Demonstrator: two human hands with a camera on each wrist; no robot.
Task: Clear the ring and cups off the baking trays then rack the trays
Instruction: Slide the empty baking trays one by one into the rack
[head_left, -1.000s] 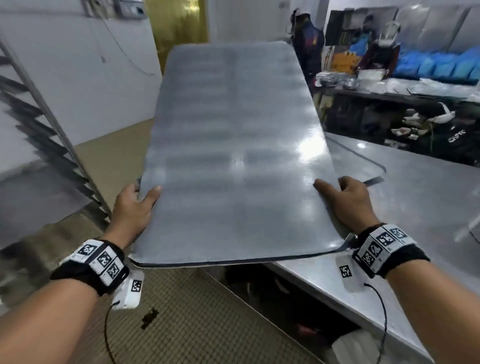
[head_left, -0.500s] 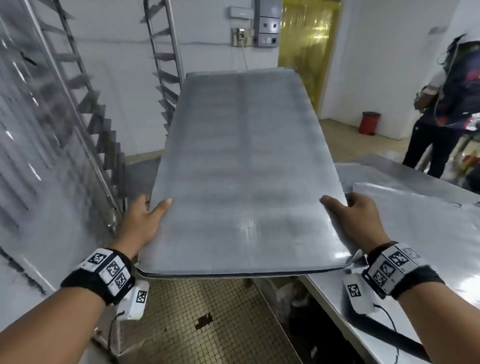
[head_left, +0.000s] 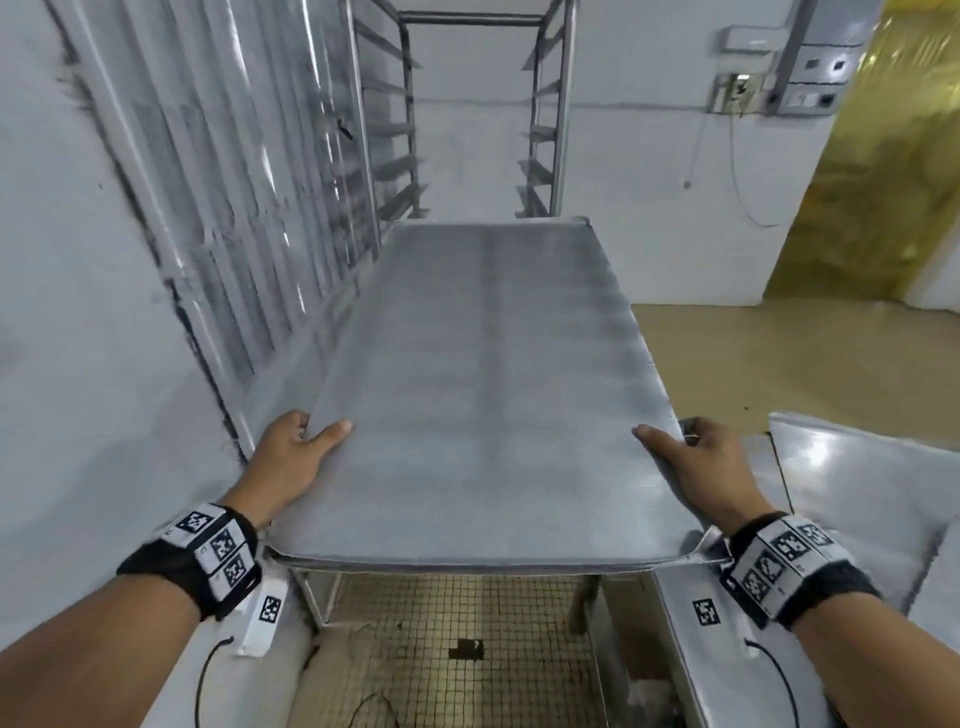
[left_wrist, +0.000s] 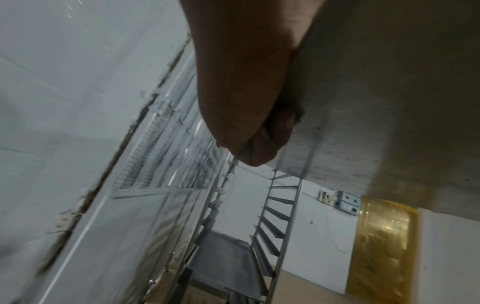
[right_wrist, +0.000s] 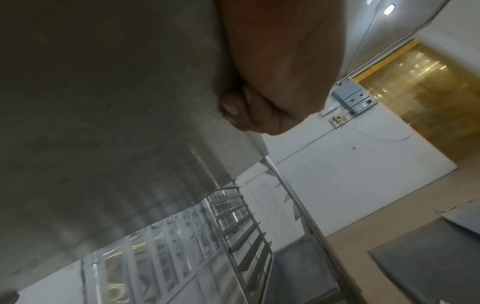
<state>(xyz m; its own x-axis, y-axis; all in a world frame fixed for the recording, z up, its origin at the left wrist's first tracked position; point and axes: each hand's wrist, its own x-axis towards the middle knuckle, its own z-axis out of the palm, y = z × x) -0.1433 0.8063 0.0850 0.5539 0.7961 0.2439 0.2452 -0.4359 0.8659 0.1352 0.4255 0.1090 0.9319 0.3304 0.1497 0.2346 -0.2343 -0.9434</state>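
Note:
I hold a long bare metal baking tray (head_left: 483, 384) level in front of me, lengthwise. My left hand (head_left: 301, 441) grips its left edge near the front, thumb on top, fingers curled under it (left_wrist: 259, 144). My right hand (head_left: 680, 447) grips the right edge the same way (right_wrist: 246, 111). The tray's far end points at a tall metal tray rack (head_left: 467, 119) with angled runners on both sides, standing straight ahead. The tray's underside (left_wrist: 376, 92) fills the upper part of the wrist views. One tray (left_wrist: 221, 263) lies low in the rack.
A second rack (head_left: 218, 171), blurred, stands at my left against the wall. A steel table (head_left: 857, 493) with another tray on it lies at my right. A yellow strip curtain (head_left: 878, 182) hangs at the far right. Tiled floor (head_left: 457, 649) shows below.
I have turned left with the tray, away from the table and the person behind it. The empty rack has come to stand straight ahead of the tray. Both grips are unchanged.

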